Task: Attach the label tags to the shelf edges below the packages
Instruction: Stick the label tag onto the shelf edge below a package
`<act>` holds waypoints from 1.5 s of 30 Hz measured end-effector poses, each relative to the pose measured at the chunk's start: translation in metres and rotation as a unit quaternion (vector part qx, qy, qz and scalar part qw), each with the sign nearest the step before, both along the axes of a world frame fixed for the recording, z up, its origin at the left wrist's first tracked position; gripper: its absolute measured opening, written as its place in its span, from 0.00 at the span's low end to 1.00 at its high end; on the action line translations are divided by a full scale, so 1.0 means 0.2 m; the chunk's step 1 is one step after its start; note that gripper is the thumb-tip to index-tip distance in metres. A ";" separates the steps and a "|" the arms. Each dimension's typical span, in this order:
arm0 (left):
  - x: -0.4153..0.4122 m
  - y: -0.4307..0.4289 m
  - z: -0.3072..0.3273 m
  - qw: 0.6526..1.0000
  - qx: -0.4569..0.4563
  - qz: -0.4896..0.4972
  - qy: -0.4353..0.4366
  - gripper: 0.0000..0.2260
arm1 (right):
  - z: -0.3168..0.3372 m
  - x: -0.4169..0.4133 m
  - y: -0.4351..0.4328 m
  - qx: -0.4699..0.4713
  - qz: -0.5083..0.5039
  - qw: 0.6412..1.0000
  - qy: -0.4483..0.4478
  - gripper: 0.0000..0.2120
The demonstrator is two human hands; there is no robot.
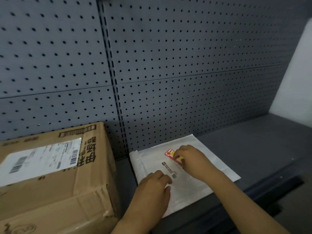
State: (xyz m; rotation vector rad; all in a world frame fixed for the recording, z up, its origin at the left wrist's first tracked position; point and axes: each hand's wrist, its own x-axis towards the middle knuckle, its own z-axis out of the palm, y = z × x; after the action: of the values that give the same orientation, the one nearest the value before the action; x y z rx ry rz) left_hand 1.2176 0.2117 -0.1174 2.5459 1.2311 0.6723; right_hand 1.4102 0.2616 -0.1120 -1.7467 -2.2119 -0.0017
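A white padded mailer (207, 154) lies flat on the dark grey shelf (253, 146). My right hand (192, 157) rests on its upper part, fingertips pinching a small yellow label tag (173, 155) over a red-and-white sticker (168, 152) on the mailer. My left hand (152, 188) presses the mailer's lower left area, fingers curled down onto it. A large cardboard box (55, 181) with a white shipping label stands on the shelf to the left. The shelf's front edge (263, 191) runs diagonally at lower right.
A dark pegboard back panel (168, 56) rises behind the shelf, with a slotted upright (111, 68) in the middle. A white wall (297, 78) shows at the right. Bare shelf surface lies to the right of the mailer.
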 end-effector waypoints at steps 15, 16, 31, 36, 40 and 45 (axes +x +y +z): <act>0.06 0.13 0.04 0.999 -0.042 0.007 0.019 0.11 | 0.00 0.14 0.23 -0.137 0.071 0.982 -0.107 0.21; 0.06 0.13 0.05 0.999 -0.042 0.006 0.022 0.11 | 0.02 0.14 0.23 -0.124 0.068 0.982 -0.126 0.20; 0.08 0.09 0.06 0.996 -0.041 -0.013 0.081 0.13 | 0.03 0.19 0.16 -0.248 -0.032 0.967 -0.039 0.16; 0.08 0.07 0.07 0.994 -0.045 -0.021 0.098 0.13 | 0.03 0.18 0.08 -0.210 -0.038 0.977 -0.003 0.14; 0.07 0.04 0.08 0.991 -0.048 -0.027 0.120 0.13 | 0.03 0.14 -0.02 -0.156 -0.032 0.987 -0.013 0.09; 0.04 -0.04 0.07 0.990 -0.042 -0.045 0.123 0.13 | 0.09 0.12 -0.13 -0.161 -0.030 0.986 0.018 0.04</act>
State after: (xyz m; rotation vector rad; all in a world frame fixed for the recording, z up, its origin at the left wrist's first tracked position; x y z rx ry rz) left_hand 1.2262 0.2046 -0.1039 2.6553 1.1795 0.2856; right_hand 1.4332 0.2358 -0.0949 -1.9571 -2.2299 0.3922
